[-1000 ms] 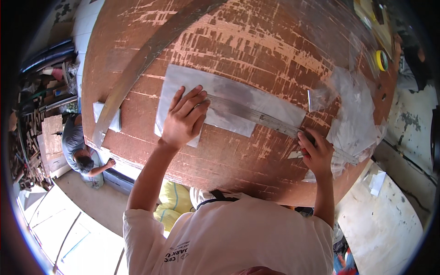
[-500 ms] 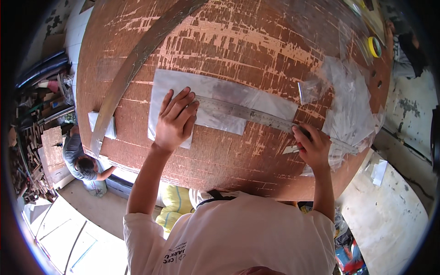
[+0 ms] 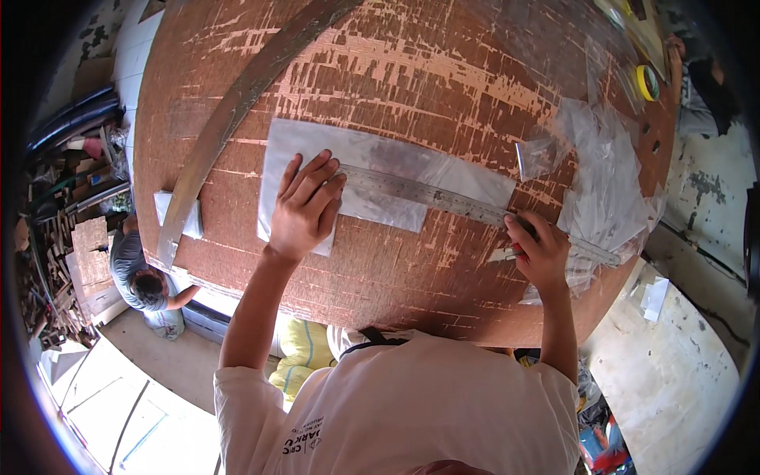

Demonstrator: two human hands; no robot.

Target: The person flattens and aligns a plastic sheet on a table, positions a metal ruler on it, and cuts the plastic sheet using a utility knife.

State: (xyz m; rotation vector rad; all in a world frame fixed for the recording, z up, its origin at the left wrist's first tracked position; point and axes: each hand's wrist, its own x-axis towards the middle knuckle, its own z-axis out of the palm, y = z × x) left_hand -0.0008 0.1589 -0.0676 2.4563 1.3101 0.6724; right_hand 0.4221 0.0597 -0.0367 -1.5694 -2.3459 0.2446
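A long metal ruler [image 3: 431, 195] lies slantwise over a clear plastic sheet [image 3: 380, 214] on a worn brown wooden tabletop [image 3: 380, 277]. My left hand [image 3: 305, 210] rests palm down at the ruler's left end, fingers stretched out and a little apart, pressing on the sheet. At the right, my right hand [image 3: 542, 249] is closed near the other end, its fingers touching the ruler. A red-handled cutter knife [image 3: 507, 254] is held in it, with a pale, slightly blurred tip pointing left; most of the handle is hidden by the fingers.
Crumpled clear plastic [image 3: 598, 190] lies at the right, below a yellow tape roll [image 3: 647, 82]. A long metal strip [image 3: 229, 111] crosses the table's left side, over a small folded plastic piece [image 3: 192, 219]. Another person [image 3: 142, 269] crouches at the left; a second person [image 3: 704, 95] is at the far right.
Almost nothing differs. My right hand and the knife have shifted very slightly; the ruler, the sheet and my left hand keep their places.
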